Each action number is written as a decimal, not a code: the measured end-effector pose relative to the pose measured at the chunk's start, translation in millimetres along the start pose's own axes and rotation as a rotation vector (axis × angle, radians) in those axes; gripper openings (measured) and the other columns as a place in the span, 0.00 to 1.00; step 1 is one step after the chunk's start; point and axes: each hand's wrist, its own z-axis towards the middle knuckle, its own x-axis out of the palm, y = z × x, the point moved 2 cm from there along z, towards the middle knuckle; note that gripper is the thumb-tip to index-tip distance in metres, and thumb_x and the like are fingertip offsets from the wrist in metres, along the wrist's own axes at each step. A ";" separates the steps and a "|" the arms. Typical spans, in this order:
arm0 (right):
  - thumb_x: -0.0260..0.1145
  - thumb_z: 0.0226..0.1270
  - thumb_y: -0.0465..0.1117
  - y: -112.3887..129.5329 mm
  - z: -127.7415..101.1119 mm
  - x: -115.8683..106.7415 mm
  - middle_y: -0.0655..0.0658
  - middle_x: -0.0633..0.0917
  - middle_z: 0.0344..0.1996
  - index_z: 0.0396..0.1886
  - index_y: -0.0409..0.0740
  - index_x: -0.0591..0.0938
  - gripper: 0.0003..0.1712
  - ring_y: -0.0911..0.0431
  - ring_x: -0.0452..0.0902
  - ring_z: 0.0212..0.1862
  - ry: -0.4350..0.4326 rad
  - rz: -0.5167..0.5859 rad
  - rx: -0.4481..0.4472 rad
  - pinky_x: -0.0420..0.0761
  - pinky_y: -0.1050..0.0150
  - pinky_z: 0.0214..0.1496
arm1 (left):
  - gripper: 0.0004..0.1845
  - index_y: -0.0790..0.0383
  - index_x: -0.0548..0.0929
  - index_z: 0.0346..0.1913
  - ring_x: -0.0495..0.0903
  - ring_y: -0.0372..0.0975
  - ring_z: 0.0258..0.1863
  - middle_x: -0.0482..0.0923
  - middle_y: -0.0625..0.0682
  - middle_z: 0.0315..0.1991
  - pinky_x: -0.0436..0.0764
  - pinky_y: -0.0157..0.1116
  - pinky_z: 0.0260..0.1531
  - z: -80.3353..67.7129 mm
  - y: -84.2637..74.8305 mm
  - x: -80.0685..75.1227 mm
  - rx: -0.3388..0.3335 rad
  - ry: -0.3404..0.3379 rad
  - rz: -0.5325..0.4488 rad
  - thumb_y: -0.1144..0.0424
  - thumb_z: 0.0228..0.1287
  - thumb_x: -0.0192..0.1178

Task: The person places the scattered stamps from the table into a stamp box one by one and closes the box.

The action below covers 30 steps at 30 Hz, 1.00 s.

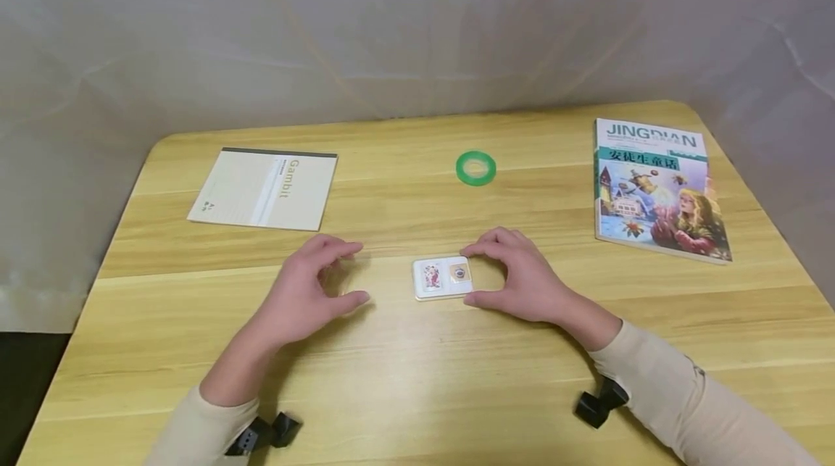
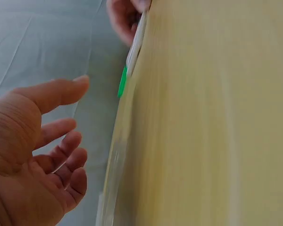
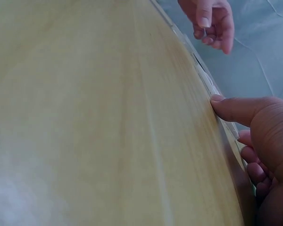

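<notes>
Wood-grain table [image 1: 417, 379] fills most of the head view, pale yellow, with a grey-white sheet hung behind it across the top of the frame. At the right edge lies a picture book [image 1: 659, 187] with "JINGDIAN" printed in large letters over a line of Chinese characters and a painted girl and castle. At upper left of the table sits a cream notebook [image 1: 266, 188] with the word "Gambit" running sideways down its cover. Above centre lies a green tape ring [image 1: 475, 167], flat on the wood and well apart from everything else.

Both hands rest near the middle of the frame, sleeves cream, a black strap on each wrist. The left hand [image 1: 308, 293] is loosely spread — thumb and fingers curved apart, holding nothing, just left of the small white card case [image 1: 443, 278]. The right hand [image 1: 522, 277] pinches that case at its right end, forefinger at the far corner and thumb at the near one; the case lies flat on the table between the two hands. Two small pictures show on its face, too small to read.
</notes>
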 end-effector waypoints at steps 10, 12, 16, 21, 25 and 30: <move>0.84 0.47 0.55 0.0 0.1 -0.3 0.55 0.77 0.49 0.56 0.54 0.84 0.35 0.54 0.68 0.51 -0.006 0.002 0.003 0.66 0.52 0.53 | 0.37 0.62 0.82 0.59 0.69 0.49 0.56 0.72 0.52 0.56 0.67 0.52 0.56 -15.2 29.2 -28.0 -0.043 0.095 0.045 0.63 0.42 0.83; 0.84 0.46 0.55 -0.1 0.2 -0.1 0.55 0.77 0.49 0.56 0.54 0.84 0.35 0.54 0.68 0.51 -0.005 0.001 0.005 0.66 0.52 0.53 | 0.37 0.62 0.82 0.59 0.67 0.49 0.58 0.71 0.52 0.57 0.67 0.52 0.56 -17.0 32.8 -30.5 -0.045 0.117 0.050 0.64 0.40 0.84; 0.84 0.46 0.54 -0.1 0.4 0.0 0.55 0.77 0.49 0.56 0.54 0.84 0.34 0.54 0.68 0.51 -0.004 0.001 0.008 0.66 0.52 0.53 | 0.38 0.64 0.81 0.60 0.63 0.53 0.62 0.70 0.54 0.59 0.65 0.55 0.58 -19.1 37.1 -33.8 -0.047 0.161 0.065 0.68 0.39 0.83; 0.84 0.46 0.54 1.0 0.3 0.2 0.55 0.77 0.49 0.56 0.54 0.84 0.35 0.55 0.68 0.51 -0.007 -0.001 0.001 0.67 0.52 0.53 | 0.37 0.64 0.81 0.60 0.62 0.54 0.62 0.70 0.55 0.58 0.63 0.55 0.59 -18.9 40.1 -34.6 -0.063 0.193 0.089 0.71 0.41 0.82; 0.84 0.46 0.54 0.9 -0.2 0.2 0.55 0.77 0.49 0.56 0.54 0.84 0.34 0.55 0.68 0.51 -0.006 0.003 0.006 0.66 0.52 0.53 | 0.35 0.64 0.82 0.59 0.65 0.52 0.58 0.72 0.53 0.55 0.64 0.53 0.57 -18.9 41.9 -33.8 -0.058 0.203 0.100 0.69 0.43 0.82; 0.84 0.46 0.53 0.0 0.0 0.2 0.56 0.76 0.49 0.56 0.55 0.84 0.34 0.55 0.68 0.51 -0.005 0.003 0.010 0.66 0.53 0.54 | 0.32 0.62 0.84 0.56 0.67 0.49 0.55 0.74 0.51 0.51 0.67 0.51 0.55 -18.8 44.6 -31.9 -0.053 0.199 0.098 0.64 0.43 0.83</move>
